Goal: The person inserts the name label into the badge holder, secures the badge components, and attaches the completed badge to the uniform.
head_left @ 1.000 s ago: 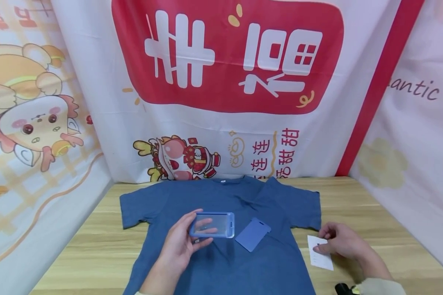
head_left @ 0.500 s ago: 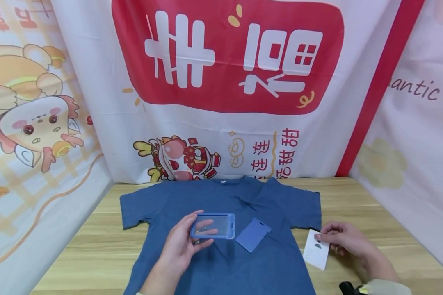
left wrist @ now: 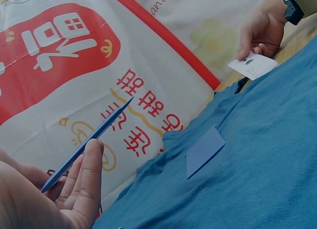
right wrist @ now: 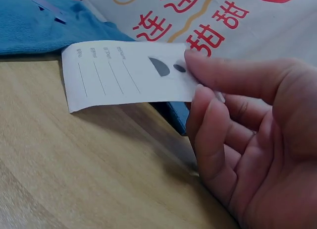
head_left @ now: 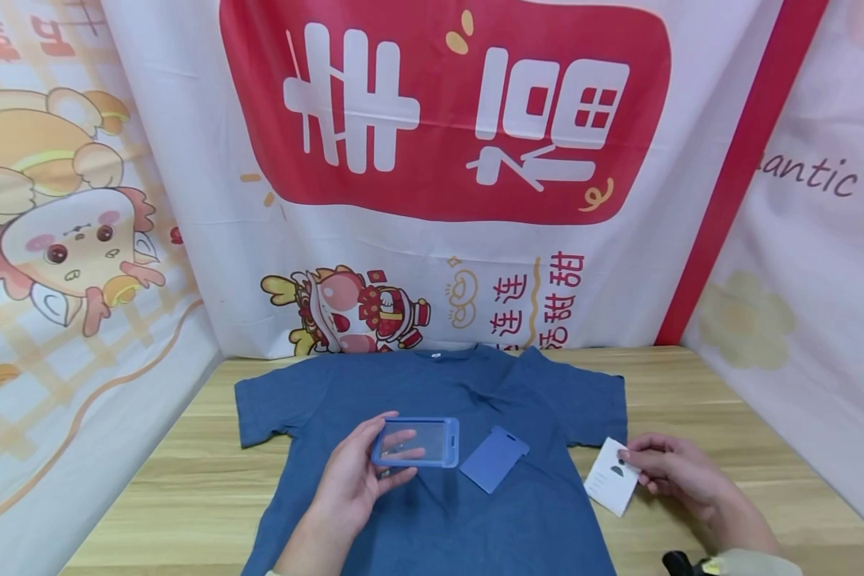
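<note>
Over the wooden surface and blue T-shirt, I saw my left hand gripping the badge holder while my right hand pinched the paper card just beside the shirt's edge.

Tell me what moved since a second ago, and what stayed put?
The right hand picked the white card up off the wooden table and carried it left, toward the blue T-shirt, pinching one end. The left hand went on holding the blue badge holder in place. The blue back panel stayed lying on the shirt.
</note>
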{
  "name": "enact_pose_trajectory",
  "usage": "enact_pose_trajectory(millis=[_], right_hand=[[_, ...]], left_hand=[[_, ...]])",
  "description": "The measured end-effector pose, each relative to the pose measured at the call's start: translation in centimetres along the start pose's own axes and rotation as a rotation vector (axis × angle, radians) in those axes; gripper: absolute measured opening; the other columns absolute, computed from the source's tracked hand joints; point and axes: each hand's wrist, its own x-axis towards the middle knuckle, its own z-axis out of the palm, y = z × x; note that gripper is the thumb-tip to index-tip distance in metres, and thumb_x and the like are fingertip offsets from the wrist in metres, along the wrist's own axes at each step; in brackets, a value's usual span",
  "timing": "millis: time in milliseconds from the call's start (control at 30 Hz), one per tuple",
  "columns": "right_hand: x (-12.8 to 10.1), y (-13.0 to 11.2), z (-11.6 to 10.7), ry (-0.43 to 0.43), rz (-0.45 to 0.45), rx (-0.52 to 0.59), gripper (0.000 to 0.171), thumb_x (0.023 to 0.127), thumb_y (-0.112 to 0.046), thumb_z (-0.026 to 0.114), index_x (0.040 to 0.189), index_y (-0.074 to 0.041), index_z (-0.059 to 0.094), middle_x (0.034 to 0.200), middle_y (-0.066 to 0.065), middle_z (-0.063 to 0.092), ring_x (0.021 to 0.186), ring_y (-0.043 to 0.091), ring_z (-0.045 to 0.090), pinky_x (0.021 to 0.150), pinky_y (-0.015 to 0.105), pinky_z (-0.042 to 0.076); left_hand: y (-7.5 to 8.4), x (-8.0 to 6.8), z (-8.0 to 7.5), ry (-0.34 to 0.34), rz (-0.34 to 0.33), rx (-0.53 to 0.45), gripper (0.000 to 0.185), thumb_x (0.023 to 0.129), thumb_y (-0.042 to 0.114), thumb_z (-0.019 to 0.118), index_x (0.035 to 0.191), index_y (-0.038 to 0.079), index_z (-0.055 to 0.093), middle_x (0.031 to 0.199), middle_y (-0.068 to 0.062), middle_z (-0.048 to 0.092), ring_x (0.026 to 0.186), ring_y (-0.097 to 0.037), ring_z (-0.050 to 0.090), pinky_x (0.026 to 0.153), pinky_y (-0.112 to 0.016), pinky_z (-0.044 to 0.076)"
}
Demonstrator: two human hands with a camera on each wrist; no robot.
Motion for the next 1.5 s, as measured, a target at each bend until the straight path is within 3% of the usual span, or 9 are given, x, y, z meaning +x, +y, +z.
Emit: enact_pose_trajectory(millis=[133, 333, 400, 500, 633, 833, 1133, 1300, 1500], right_hand=[[-0.1, 0.1, -0.1, -0.038, -0.059, 0.058, 0.007, 0.106, -0.019, 0.069, 0.101, -0.023, 0.07, 0.088, -0.01, 0.068, 0.072, 0.006, 0.062, 0.063, 0.019, 0.054], [-0.5, 0.3, -0.1, -0.05, -0.248, 0.169, 0.03, 0.108, -0.004, 0.059, 0.096, -0.028, 0.073, 0.08, -0.016, 0.068, 0.056, 0.0, 0.047, 0.048, 0.024, 0.022], [-0.6, 0.1, 0.0, -0.026, -0.29, 0.22, 0.033, 0.108, -0.002, 0.057, 0.096, -0.027, 0.074, 0.082, -0.015, 0.069, 0.058, -0.001, 0.049, 0.047, 0.022, 0.025], [-0.5, -0.3, 0.3, -0.025, -0.327, 0.275, 0.032, 0.109, -0.001, 0.055, 0.099, -0.025, 0.074, 0.087, -0.013, 0.07, 0.065, 0.0, 0.057, 0.056, 0.014, 0.046], [0.0, -1.1, 1.7, -0.145, -0.38, 0.312, 0.032, 0.109, 0.003, 0.052, 0.105, -0.021, 0.073, 0.098, -0.008, 0.074, 0.081, 0.006, 0.07, 0.073, 0.019, 0.061], [0.8, -3.1, 5.3, -0.29, -0.386, 0.295, 0.026, 0.111, -0.001, 0.052, 0.113, -0.017, 0.073, 0.114, -0.004, 0.077, 0.107, 0.012, 0.076, 0.101, 0.028, 0.063], [1.0, -5.0, 10.8, -0.145, -0.303, 0.16, 0.009, 0.105, -0.013, 0.069, 0.113, -0.015, 0.073, 0.116, -0.003, 0.078, 0.11, 0.015, 0.07, 0.101, 0.027, 0.06], [0.9, -5.5, 12.4, -0.073, -0.327, 0.09, 0.027, 0.094, -0.004, 0.079, 0.118, -0.004, 0.068, 0.113, 0.001, 0.079, 0.106, 0.018, 0.073, 0.097, 0.028, 0.059], [0.8, -6.3, 13.1, -0.034, -0.278, 0.057, 0.038, 0.093, -0.008, 0.081, 0.128, -0.004, 0.066, 0.126, 0.006, 0.079, 0.113, 0.021, 0.073, 0.103, 0.032, 0.053]], left_hand=[[-0.1, 0.0, 0.0, -0.004, -0.001, -0.003, 0.051, 0.118, 0.034, 0.042, 0.161, 0.008, 0.043, 0.116, -0.005, 0.082, 0.101, -0.026, 0.081, 0.082, -0.041, 0.069], [-0.1, 0.0, 0.1, -0.005, -0.003, 0.0, 0.049, 0.118, 0.034, 0.042, 0.16, 0.008, 0.044, 0.114, -0.004, 0.082, 0.102, -0.027, 0.081, 0.083, -0.041, 0.069], [-0.1, 0.0, 0.0, -0.006, -0.004, 0.002, 0.049, 0.118, 0.034, 0.042, 0.16, 0.008, 0.044, 0.114, -0.004, 0.083, 0.102, -0.027, 0.081, 0.084, -0.042, 0.069], [-0.1, 0.0, 0.0, -0.006, -0.007, 0.002, 0.05, 0.118, 0.034, 0.042, 0.161, 0.008, 0.043, 0.114, -0.004, 0.082, 0.101, -0.026, 0.081, 0.083, -0.042, 0.069], [0.0, 0.0, -0.1, -0.003, -0.009, -0.005, 0.051, 0.118, 0.034, 0.043, 0.161, 0.007, 0.042, 0.116, -0.005, 0.082, 0.1, -0.026, 0.081, 0.083, -0.041, 0.069], [-0.1, -0.1, -0.1, -0.006, -0.012, -0.009, 0.05, 0.118, 0.034, 0.042, 0.161, 0.007, 0.043, 0.114, -0.004, 0.082, 0.099, -0.025, 0.081, 0.083, -0.042, 0.069], [-0.4, 0.1, 0.0, -0.012, -0.01, 0.004, 0.05, 0.118, 0.034, 0.041, 0.161, 0.007, 0.043, 0.121, -0.008, 0.081, 0.101, -0.026, 0.081, 0.085, -0.043, 0.069], [-0.5, 0.2, 0.1, -0.016, -0.005, 0.012, 0.052, 0.118, 0.033, 0.041, 0.162, 0.006, 0.041, 0.12, -0.008, 0.081, 0.101, -0.026, 0.081, 0.084, -0.042, 0.069], [-0.8, 0.1, 0.1, -0.025, -0.012, 0.018, 0.05, 0.118, 0.033, 0.041, 0.16, 0.007, 0.044, 0.12, -0.008, 0.081, 0.1, -0.026, 0.082, 0.083, -0.041, 0.069]])
